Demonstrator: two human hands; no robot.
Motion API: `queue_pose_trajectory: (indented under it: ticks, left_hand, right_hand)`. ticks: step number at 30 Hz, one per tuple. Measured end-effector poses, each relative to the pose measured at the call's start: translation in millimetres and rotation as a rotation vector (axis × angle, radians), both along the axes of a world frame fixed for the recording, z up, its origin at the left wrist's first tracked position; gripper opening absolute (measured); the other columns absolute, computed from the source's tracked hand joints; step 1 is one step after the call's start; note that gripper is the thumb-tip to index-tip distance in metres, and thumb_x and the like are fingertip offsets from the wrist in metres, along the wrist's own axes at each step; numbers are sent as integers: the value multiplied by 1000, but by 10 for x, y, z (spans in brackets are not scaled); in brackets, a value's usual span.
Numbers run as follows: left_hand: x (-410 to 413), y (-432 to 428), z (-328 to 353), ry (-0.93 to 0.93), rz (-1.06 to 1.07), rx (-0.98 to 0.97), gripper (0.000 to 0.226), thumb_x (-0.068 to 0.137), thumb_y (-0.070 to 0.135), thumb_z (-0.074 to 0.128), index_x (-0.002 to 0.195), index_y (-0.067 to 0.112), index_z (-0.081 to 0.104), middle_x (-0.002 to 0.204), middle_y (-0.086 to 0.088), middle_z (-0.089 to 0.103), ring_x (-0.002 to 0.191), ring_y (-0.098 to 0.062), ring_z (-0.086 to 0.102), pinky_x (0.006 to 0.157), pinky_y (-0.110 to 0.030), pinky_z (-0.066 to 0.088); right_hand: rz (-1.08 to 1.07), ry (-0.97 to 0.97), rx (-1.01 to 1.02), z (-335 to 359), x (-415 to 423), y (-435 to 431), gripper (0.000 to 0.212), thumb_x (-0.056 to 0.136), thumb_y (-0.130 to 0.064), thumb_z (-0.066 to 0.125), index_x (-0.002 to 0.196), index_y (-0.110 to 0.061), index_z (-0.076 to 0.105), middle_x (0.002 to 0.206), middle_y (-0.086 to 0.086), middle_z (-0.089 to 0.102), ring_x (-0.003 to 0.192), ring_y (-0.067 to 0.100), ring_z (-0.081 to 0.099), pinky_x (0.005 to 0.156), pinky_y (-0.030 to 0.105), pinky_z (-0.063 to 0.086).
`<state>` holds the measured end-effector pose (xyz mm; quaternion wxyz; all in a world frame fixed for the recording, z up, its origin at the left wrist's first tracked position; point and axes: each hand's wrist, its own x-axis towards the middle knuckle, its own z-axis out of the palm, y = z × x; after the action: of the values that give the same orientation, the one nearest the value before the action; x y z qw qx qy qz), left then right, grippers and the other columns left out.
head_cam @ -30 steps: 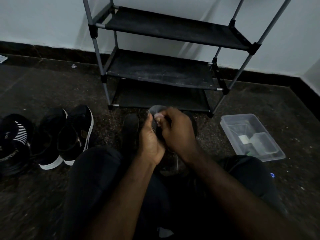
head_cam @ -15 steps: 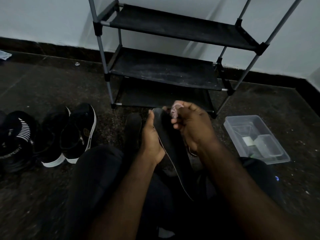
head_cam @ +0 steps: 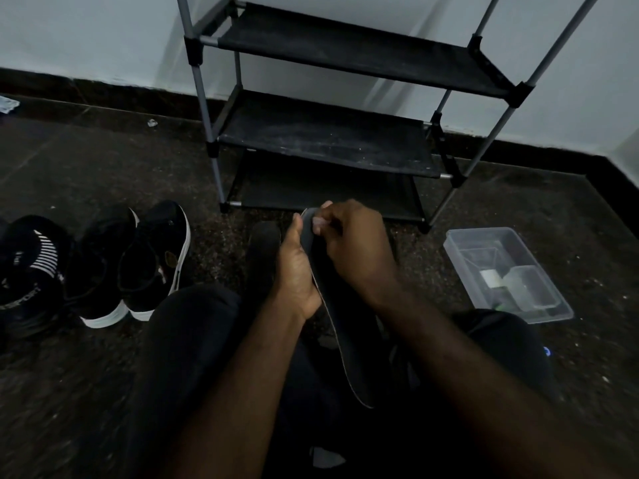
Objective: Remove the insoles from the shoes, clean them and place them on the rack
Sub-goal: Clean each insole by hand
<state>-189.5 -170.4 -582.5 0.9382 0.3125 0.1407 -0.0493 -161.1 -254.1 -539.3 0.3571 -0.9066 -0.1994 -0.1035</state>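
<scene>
Now gripping the long black insole (head_cam: 349,340) by its left edge with left hand (head_cam: 297,274), thumb up — curled right hand (head_cam: 358,248) pinching a small pale wipe (head_cam: 320,225) at its far tip; lengthwise over the lap, tip toward the grey-poled black rack (head_cam: 325,143)

dim room; pale wall (head_cam: 103,36), dark skirting (head_cam: 103,95), speckled dark floor (head_cam: 103,160), perhaps stone.

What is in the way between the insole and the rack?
Nothing I can see. The left hand holds the insole right in front of the rack; the right hand pinches a small pale pad at its tip.
</scene>
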Motion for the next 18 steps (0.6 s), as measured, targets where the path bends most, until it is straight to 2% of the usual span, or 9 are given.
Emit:
queue_pose_trajectory:
  ticks: [3, 4, 5, 8, 10, 13, 16, 18]
  left_hand:
    - [23, 46, -31, -32, 10, 23, 55, 100, 52, 27, 140, 21, 49, 133, -17, 60, 124, -28, 57, 107, -41, 41]
    - [25, 46, -34, -41, 13, 19, 55, 101, 52, 26, 141, 22, 48, 133, -18, 60, 125, -28, 56, 108, -42, 40]
    - [25, 37, -31, -53, 9, 19, 54, 101, 51, 27, 141, 21, 48, 134, -18, 59, 126, -28, 55, 109, -42, 39]
    - [5, -24, -2, -27, -1, 52, 58, 98, 53, 36, 135, 12, 55, 128, -16, 62, 122, -29, 58, 100, -42, 46]
    - [-11, -48, -6, -25, -4, 83, 64, 95, 55, 40, 135, 6, 54, 126, -18, 62, 121, -30, 58, 97, -42, 47]
    - [-9, -17, 18, -17, -6, 90, 61, 98, 52, 35, 137, 8, 52, 127, -16, 62, 118, -26, 60, 93, -37, 52]
    - [30, 4, 1, -19, 25, 76, 52, 102, 49, 29, 141, 21, 49, 137, -12, 57, 126, -24, 56, 105, -37, 44]
    - [17, -20, 20, -7, 20, 74, 51, 102, 49, 28, 139, 23, 52, 134, -11, 60, 124, -23, 57, 102, -36, 46]
  right_hand:
    - [111, -61, -27, 31, -206, 40, 16, 87, -1, 63, 92, -13, 73, 88, -2, 67, 78, 0, 55, 73, 7, 43]
    - [150, -75, -27, 50, -222, 25, 17, 87, 1, 62, 92, -12, 72, 89, -4, 66, 78, -2, 53, 72, 4, 41]
    - [162, -91, -39, 65, -176, 15, 18, 87, 1, 61, 93, -12, 73, 90, -2, 66, 79, 1, 54, 72, 6, 43]
    - [53, -122, -45, 109, 124, -13, 16, 89, -3, 59, 91, -10, 73, 90, 4, 64, 80, 12, 60, 75, 28, 53]
    - [-16, -77, -15, 143, 249, -28, 16, 88, -2, 61, 92, -10, 74, 91, 4, 67, 84, 13, 63, 80, 33, 55]
    - [27, -78, -35, 138, 138, -14, 16, 87, -2, 62, 90, -11, 75, 88, 4, 67, 81, 14, 63, 77, 33, 54]
    - [143, -120, -70, 60, -131, 24, 17, 86, -1, 61, 89, -10, 74, 83, 5, 64, 75, 13, 59, 69, 31, 51]
    - [124, -106, -22, 34, -85, 8, 16, 86, -1, 62, 90, -10, 74, 84, 5, 66, 76, 15, 61, 71, 34, 52]
